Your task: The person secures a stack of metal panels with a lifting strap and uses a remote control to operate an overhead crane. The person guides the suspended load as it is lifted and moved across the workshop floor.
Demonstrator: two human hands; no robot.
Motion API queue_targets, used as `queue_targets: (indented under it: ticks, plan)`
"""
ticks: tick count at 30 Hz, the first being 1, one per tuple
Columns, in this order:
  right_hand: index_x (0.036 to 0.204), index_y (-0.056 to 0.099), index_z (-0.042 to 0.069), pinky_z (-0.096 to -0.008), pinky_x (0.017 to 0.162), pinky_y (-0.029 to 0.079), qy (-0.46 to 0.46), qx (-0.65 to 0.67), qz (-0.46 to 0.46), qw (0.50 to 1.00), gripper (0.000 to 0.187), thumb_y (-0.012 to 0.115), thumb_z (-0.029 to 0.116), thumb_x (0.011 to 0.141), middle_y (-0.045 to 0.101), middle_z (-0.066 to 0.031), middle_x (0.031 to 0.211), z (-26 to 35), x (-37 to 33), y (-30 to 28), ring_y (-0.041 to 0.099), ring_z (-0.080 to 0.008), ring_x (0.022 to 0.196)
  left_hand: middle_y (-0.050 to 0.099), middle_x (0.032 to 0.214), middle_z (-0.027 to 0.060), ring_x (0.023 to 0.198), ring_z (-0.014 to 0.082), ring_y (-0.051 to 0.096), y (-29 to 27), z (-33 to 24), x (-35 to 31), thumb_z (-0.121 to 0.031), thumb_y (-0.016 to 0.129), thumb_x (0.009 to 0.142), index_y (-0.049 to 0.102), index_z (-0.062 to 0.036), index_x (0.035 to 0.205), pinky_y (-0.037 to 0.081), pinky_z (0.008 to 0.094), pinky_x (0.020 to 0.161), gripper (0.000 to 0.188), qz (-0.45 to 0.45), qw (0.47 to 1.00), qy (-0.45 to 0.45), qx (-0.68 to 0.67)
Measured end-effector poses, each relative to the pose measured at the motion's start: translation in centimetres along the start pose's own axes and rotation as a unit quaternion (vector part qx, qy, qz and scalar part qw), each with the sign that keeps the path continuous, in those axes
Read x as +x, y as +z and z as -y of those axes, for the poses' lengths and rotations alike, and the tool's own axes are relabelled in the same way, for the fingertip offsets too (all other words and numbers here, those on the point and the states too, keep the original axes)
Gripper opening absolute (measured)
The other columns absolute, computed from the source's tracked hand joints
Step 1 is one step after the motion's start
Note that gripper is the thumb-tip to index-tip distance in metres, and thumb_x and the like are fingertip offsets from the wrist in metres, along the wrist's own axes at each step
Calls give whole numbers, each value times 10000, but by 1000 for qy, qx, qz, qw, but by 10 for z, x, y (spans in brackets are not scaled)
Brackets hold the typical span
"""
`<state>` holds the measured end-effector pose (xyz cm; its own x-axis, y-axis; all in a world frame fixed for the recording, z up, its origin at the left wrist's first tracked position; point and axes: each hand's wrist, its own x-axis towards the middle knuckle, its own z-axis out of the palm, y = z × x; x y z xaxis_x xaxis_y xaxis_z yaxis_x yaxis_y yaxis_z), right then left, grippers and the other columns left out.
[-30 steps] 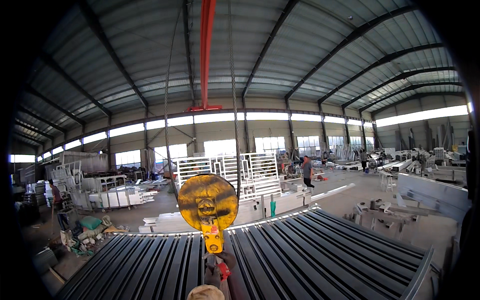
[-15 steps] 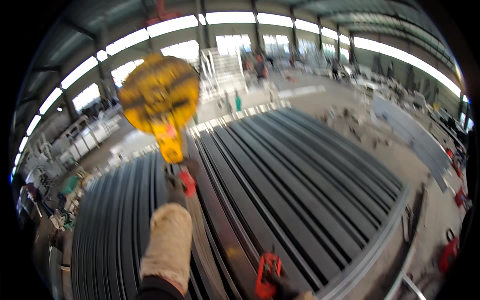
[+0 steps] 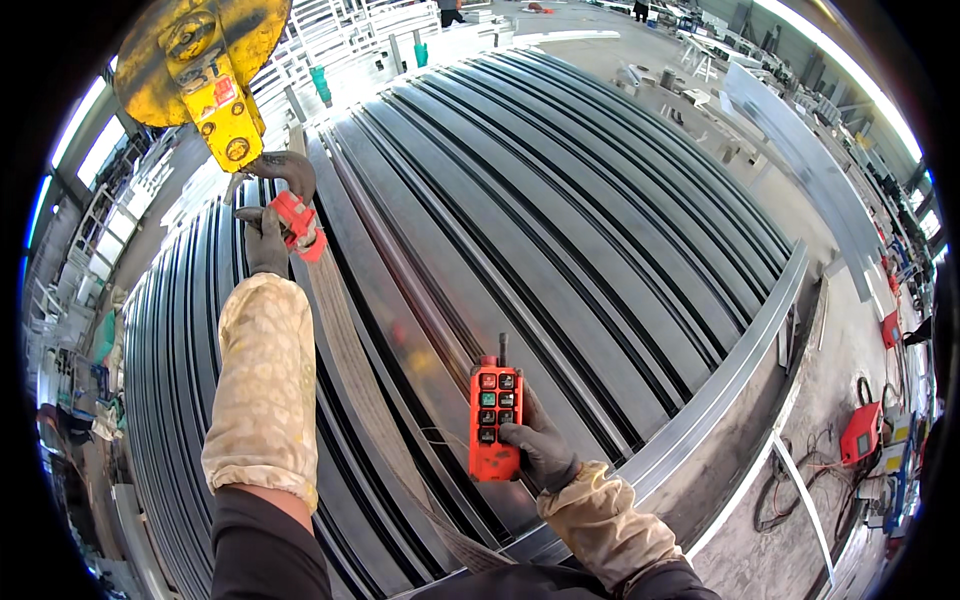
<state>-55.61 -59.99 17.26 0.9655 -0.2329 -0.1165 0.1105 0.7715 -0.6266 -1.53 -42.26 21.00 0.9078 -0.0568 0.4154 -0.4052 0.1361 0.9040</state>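
Note:
My left hand [image 3: 263, 240], in a dark glove, reaches forward to the red end [image 3: 298, 224] of a lifting sling and is closed at its edge; some fingers are hidden. That red end hangs at the dark crane hook [image 3: 288, 172], under a yellow hook block [image 3: 222, 105]. From it the grey webbing [image 3: 350, 355] of the sling runs back toward me over the metal profiles [image 3: 480, 290]. My right hand [image 3: 540, 446], also gloved, holds an upright orange-red crane remote [image 3: 494, 420] with a short antenna. Its thumb lies over the lower buttons.
Long grey profiles lie side by side in a wide stack before me, with a metal beam [image 3: 715, 360] along the right. Green-topped posts [image 3: 320, 85] stand at the far side. A red machine [image 3: 860, 433] with cables sits on the floor at right.
My view has tilted down, so the hook block appears higher and further left. My right hand and the remote have come up into fuller view. My left hand now shows at the sling's red end.

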Motion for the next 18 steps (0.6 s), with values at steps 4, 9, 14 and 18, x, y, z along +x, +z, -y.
queue_targets:
  ticks: [4, 9, 14, 18]
  plan:
    - [1612, 297, 87, -354, 1084, 458, 13, -33, -30, 999, 868, 717, -39, 864, 548, -43, 1376, -10, 12, 4, 556, -144, 1223, 633, 820, 60, 711, 166, 614, -18, -5, 6, -481, 574, 1040, 606, -89, 992, 501, 366, 580, 396, 64, 997, -6, 49]
    - [1489, 466, 46, -353, 949, 537, -91, -76, 12, 993, 581, 705, 134, 967, 632, -84, 1300, -40, 28, -7, 644, -195, 1147, 663, 1034, 63, 796, 141, 610, -43, 33, 8, -427, 523, 1078, 380, -36, 1523, 541, 342, 624, 610, -52, 993, 7, 107]
    - [1481, 474, 55, -353, 929, 548, -69, -117, -31, 990, 569, 706, 161, 972, 639, -81, 1281, -21, 39, -43, 651, -194, 1127, 617, 931, 23, 748, 85, 569, 57, 27, -18, -216, 605, 1040, 550, -43, 1140, 511, 298, 606, 207, -4, 998, -2, -56]
    - [1474, 480, 61, -353, 914, 556, -43, -121, -21, 991, 561, 707, 182, 976, 645, -79, 1266, -36, 25, -33, 656, -193, 1111, 701, 1149, 122, 1032, 219, 673, -3, 8, -25, -199, 644, 1020, 548, -3, 1277, 547, 398, 878, 337, -28, 996, -3, 85]
